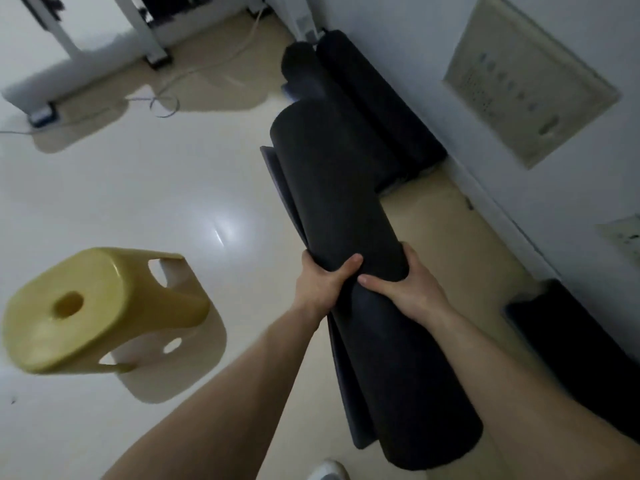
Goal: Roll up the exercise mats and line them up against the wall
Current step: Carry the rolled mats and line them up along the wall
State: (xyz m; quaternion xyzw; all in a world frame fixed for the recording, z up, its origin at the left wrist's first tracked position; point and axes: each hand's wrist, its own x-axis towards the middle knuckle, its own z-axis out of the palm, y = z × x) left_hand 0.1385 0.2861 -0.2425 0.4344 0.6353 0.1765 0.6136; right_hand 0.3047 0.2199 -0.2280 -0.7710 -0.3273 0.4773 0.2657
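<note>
Both hands, your left hand (322, 282) and right hand (405, 289), clamp the rolled mat (346, 209) mid-frame, off the floor. Keep its loose flap pinned, then lower it parallel beside the rolled mats (363, 98) along the wall (398, 29), upper right.

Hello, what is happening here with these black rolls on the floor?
A person is carrying a rolled black exercise mat, with the left hand and the right hand both wrapped around its middle in a firm grip. Its loose outer flap hangs out on the left side. Two more rolled mats already lie on the floor along the white wall, and another dark mat lies by the wall further right. A yellow plastic stool stands on the floor to the left.
</note>
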